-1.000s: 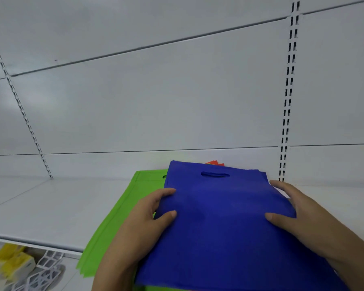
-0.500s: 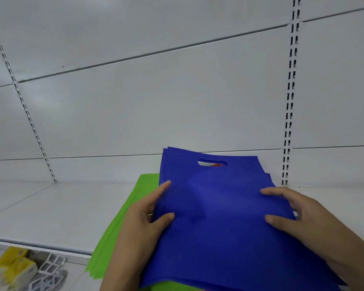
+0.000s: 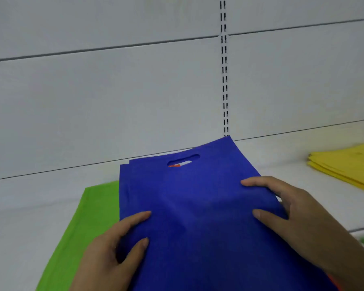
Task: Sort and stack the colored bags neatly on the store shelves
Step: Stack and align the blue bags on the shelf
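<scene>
Blue bags (image 3: 198,206) swung rightward since half a second back, far corner now up near slotted upright (image 3: 224,80), yellow bags (image 3: 349,169) popping into view at right on shelf (image 3: 29,217). Left hand (image 3: 114,255) grips blue stack's left edge, thumb on top, fingers curled. Right hand (image 3: 292,211) grips right edge same way. Blue stack sits over green bags (image 3: 82,227). Bit of orange peeks through handle cutout.

Blue bags (image 3: 198,206) lifted, swung right (top edge raised); yellow bags (image 3: 349,166) now visible.
</scene>
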`<state>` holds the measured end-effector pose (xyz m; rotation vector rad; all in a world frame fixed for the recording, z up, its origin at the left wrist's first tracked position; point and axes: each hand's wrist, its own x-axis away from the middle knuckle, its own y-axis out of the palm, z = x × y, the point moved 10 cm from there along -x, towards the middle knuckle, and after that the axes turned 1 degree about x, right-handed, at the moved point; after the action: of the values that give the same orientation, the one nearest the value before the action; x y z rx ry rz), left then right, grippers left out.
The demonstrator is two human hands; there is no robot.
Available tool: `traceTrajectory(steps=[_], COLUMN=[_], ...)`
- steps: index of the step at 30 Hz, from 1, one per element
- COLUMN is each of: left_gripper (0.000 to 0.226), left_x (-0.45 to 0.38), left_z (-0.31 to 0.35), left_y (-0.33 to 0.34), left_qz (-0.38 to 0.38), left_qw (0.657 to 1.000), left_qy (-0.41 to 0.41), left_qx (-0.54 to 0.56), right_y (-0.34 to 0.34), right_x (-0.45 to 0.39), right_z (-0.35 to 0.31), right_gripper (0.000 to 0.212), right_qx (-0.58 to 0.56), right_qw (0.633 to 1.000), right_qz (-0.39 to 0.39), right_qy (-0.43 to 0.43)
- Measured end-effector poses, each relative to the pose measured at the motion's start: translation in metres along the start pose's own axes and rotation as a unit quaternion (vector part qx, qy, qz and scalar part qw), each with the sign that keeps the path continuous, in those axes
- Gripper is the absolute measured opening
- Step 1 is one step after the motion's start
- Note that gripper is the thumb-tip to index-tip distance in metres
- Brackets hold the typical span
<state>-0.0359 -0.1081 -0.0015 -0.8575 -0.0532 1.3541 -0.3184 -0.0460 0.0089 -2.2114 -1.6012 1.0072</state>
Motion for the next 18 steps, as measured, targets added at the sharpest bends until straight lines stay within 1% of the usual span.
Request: traceTrajectory(steps=[1, 3, 4, 7, 10, 14, 18], left_gripper=[0.061, 0.048, 0.047, 0.052, 0.052, 0.073, 0.066], left_x=[0.000, 0.000, 0.000, 0.002, 0.004, 0.006, 0.021], left_z=[0.004, 0.018, 0.028, 0.069, 0.122, 0.190, 0.258], left_y=[0.006, 0.021, 0.029, 0.050, 0.084, 0.165, 0.261], left_qz=[-0.004, -0.013, -0.016, 0.000, 0.002, -0.025, -0.062], left_qw=[1.000, 1.000, 1.000, 0.999, 0.996, 0.992, 0.981], left_qy=[0.003, 0.007, 0.009, 0.047, 0.089, 0.122, 0.157], left_qx=[0.006, 0.012, 0.007, -0.010, -0.002, 0.032, 0.095], right_y=[-0.007, -0.023, -0.033, -0.069, -0.123, -0.216, -0.313], right_x=[0.006, 0.018, 0.025, 0.046, 0.073, 0.121, 0.182], right_z=[0.003, 0.010, 0.015, 0.029, 0.048, 0.088, 0.131], right_gripper=[0.049, 0.047, 0.047, 0.048, 0.052, 0.050, 0.052], right_qx=[0.003, 0.001, 0.002, 0.012, 0.026, 0.016, 0.065], right_qw=[1.000, 0.999, 0.999, 0.997, 0.994, 0.985, 0.970], right_qz=[0.007, 0.020, 0.026, 0.054, 0.094, 0.149, 0.201], right_qy=[0.008, 0.027, 0.034, 0.045, 0.051, 0.084, 0.119])
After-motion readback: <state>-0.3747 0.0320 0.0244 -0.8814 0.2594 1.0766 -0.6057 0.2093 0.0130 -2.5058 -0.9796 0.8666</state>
